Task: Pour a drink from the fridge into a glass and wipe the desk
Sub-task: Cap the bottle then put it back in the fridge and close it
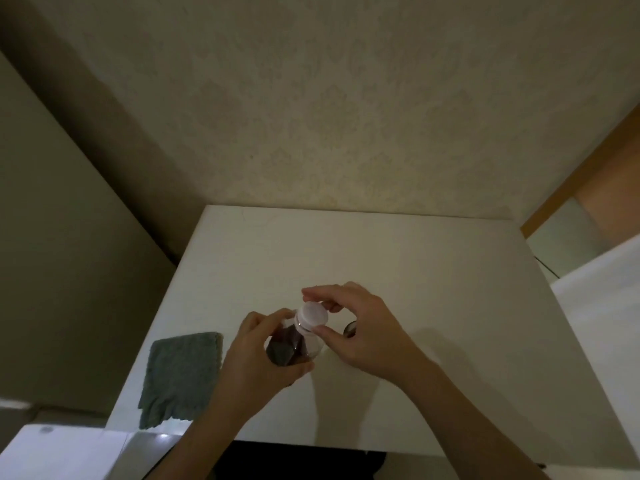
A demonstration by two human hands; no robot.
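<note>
A clear bottle (287,351) of dark drink stands over the middle of the white desk (398,271). My left hand (249,362) is wrapped around the bottle's body. The fingertips of my right hand (360,327) pinch its white cap (312,316). Just right of the bottle, a small part of a glass (349,330) shows behind my right hand; the rest of it is hidden. A grey-green cloth (181,377) lies flat on the desk's left front corner, apart from both hands.
The desk's far edge meets a patterned wall (346,116). A white surface (606,323) adjoins the desk on the right, with a wooden frame (581,174) behind it. Another white surface (62,452) sits low at the front left.
</note>
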